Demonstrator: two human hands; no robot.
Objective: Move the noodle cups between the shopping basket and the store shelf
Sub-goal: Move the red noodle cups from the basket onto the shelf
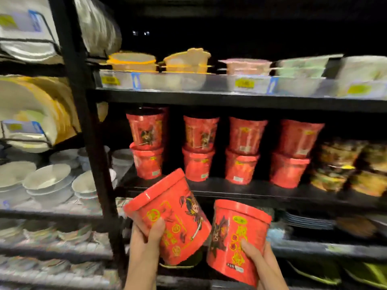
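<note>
In the head view, two hands each hold a red noodle cup in front of a black store shelf. The left hand grips the left cup from below, thumb curled up over its printed side and fingers wrapped behind; this cup is tilted, its lid leaning up and to the left. The right hand holds the right cup low on its right side, thumb pressed across the front and fingers round the back; this cup stands nearly upright, leaning slightly right. The two cups are just beside each other, their lower sides close or touching; which, I cannot tell. Both are held below the front edge of the shelf board, apart from it. On that board stand more red cups in four stacks of two, side by side. To their right lie dark, yellow-printed packs, blurred. The board above carries pale lidded bowls behind price tags. Left of the black upright post, white bowls and plates sit on another rack. No basket shows in this view.
</note>
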